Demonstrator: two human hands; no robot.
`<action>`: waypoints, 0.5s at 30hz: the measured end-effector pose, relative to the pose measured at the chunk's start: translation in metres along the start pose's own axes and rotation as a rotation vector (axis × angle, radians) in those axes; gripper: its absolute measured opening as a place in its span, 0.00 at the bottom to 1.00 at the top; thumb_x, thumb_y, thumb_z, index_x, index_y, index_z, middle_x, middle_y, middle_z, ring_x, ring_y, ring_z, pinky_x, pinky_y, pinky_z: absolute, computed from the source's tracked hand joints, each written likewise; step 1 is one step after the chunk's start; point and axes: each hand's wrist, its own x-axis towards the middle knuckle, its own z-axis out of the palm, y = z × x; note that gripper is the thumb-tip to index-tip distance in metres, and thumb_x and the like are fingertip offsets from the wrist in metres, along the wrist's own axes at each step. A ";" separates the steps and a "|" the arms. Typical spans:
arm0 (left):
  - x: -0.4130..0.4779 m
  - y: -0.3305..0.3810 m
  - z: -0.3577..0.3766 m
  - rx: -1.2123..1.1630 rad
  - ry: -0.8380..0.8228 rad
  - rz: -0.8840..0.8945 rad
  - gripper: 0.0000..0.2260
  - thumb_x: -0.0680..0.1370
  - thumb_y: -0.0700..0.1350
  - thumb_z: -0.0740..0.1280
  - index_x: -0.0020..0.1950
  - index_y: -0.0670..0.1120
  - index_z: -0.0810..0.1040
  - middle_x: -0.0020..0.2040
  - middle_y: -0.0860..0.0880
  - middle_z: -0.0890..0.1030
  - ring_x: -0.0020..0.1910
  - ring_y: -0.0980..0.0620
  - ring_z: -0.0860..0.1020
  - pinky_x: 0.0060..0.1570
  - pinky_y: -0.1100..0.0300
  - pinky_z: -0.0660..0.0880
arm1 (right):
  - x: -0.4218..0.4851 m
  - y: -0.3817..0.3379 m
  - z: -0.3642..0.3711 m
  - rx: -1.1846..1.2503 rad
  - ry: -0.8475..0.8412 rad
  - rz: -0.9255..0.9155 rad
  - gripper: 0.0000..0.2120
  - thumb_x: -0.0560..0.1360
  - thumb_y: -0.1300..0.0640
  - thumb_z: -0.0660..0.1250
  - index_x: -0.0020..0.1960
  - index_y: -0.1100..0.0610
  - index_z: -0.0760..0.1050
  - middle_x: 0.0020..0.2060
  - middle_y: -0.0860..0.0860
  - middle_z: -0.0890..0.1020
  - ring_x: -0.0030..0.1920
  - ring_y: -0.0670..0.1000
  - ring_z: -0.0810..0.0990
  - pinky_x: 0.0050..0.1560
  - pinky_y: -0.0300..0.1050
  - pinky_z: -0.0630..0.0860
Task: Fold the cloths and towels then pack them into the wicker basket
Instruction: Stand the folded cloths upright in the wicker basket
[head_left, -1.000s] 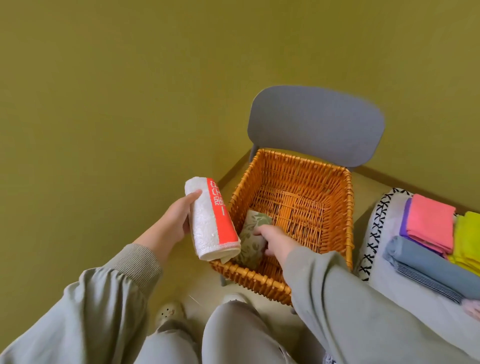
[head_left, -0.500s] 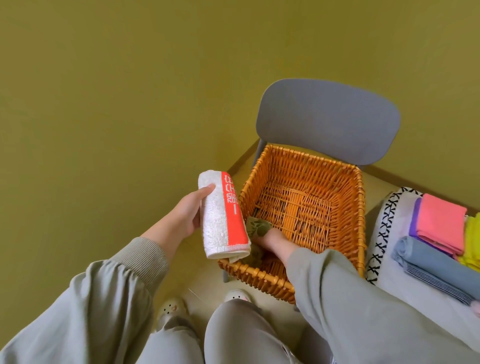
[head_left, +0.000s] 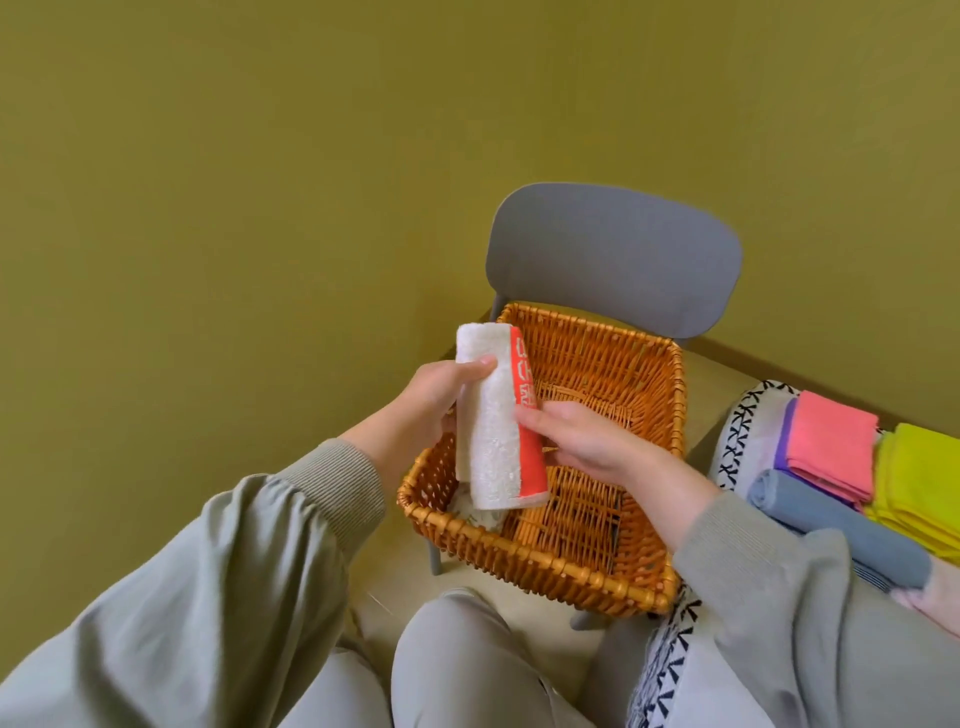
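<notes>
An orange wicker basket (head_left: 613, 571) stands on a grey chair in front of me. Over its near-left corner I hold a rolled white towel with a red band (head_left: 491, 431), upright. My left hand (head_left: 434, 397) grips the roll from the left, thumb across its upper part. My right hand (head_left: 582, 436) pinches its right side at the red band. A pale green patterned cloth (head_left: 480, 514) lies in the basket's near-left corner, mostly hidden behind the roll. To the right lie a folded pink cloth (head_left: 831, 449), a yellow cloth (head_left: 919, 483) and a rolled grey-blue towel (head_left: 836, 530).
The grey chair back (head_left: 613, 260) rises behind the basket, against an olive wall. The folded stack rests on a white cover with black cross stitching (head_left: 737, 431) at the right. My knees in grey trousers (head_left: 467, 665) are just below the basket.
My right hand let go of the green cloth in the basket's corner and rose to the white towel. The left hand carried the roll rightward over the basket.
</notes>
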 end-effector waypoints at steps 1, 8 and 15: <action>0.000 0.001 0.008 0.003 -0.013 0.014 0.08 0.76 0.46 0.69 0.51 0.43 0.79 0.48 0.46 0.84 0.48 0.48 0.82 0.49 0.53 0.78 | -0.002 -0.001 0.001 -0.010 0.024 -0.004 0.15 0.75 0.50 0.66 0.60 0.55 0.74 0.55 0.51 0.82 0.55 0.50 0.80 0.56 0.47 0.76; 0.013 -0.010 0.050 0.140 -0.201 0.092 0.18 0.76 0.52 0.68 0.59 0.41 0.79 0.54 0.45 0.83 0.53 0.47 0.82 0.55 0.49 0.78 | -0.017 0.015 -0.027 0.097 0.244 -0.016 0.13 0.70 0.62 0.73 0.54 0.55 0.77 0.50 0.54 0.83 0.50 0.53 0.83 0.53 0.49 0.78; 0.060 -0.074 0.031 1.209 -0.167 0.233 0.24 0.78 0.39 0.64 0.73 0.51 0.66 0.72 0.47 0.69 0.70 0.47 0.67 0.70 0.49 0.65 | -0.004 0.078 -0.044 0.440 0.478 0.335 0.19 0.70 0.66 0.72 0.59 0.61 0.72 0.47 0.58 0.80 0.47 0.58 0.79 0.54 0.54 0.74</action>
